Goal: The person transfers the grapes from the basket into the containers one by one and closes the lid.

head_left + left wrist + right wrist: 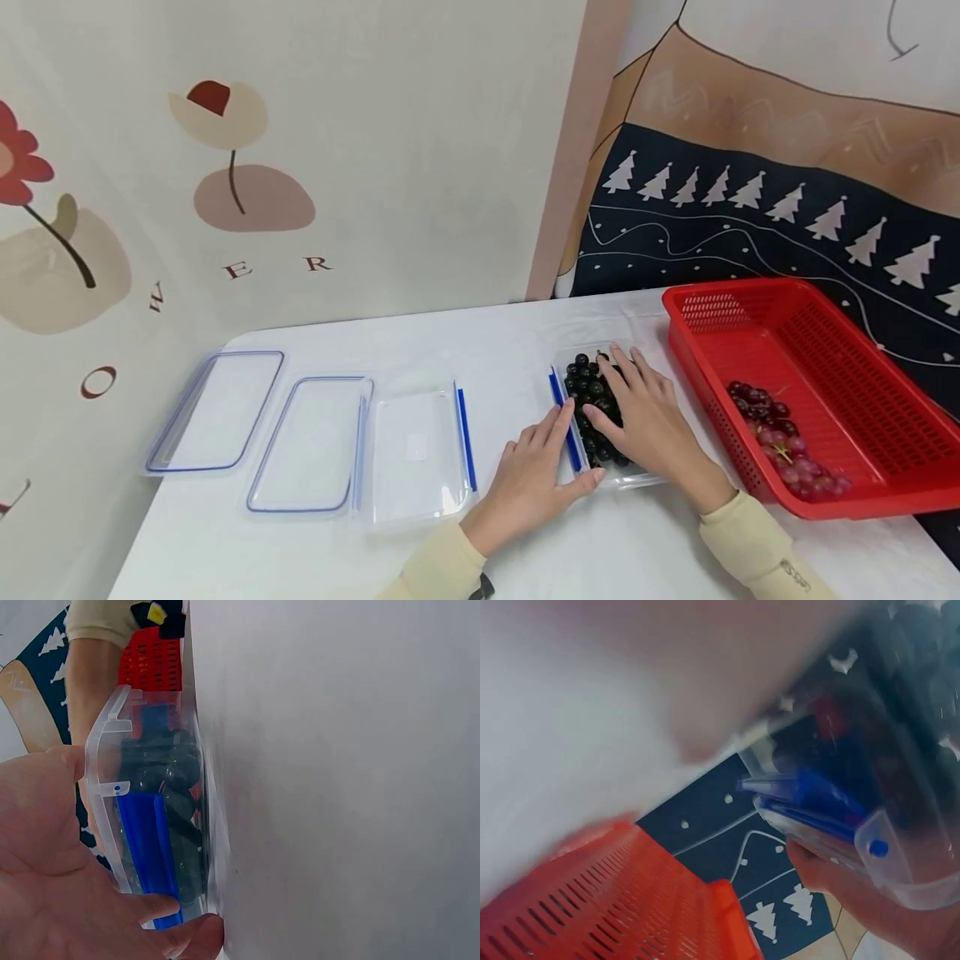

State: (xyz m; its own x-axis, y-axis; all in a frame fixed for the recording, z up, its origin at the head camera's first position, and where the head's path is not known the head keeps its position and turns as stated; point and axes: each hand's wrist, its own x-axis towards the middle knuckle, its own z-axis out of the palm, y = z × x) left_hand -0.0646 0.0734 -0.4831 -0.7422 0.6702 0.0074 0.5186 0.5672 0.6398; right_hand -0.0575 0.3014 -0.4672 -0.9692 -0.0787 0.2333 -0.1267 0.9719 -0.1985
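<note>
- Fingers of the right hand (pixel 643 414) lie straight and spread across the lid on the clear container (pixel 637 477); the left hand (pixel 534 479) presses its blue clip (pixel 566 425).
- Beside it sit a red basket (pixel 847 367) of grapes (pixel 787 446) and an empty tub (pixel 420 454).
- Dark grapes fill the container.

Head camera looks down; wrist cameras (right perhaps blurred) share the grape box (pixel 600 417).

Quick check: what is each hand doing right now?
Left hand: open, fingers against the grape box side.
Right hand: open, flat on its lid.
</note>
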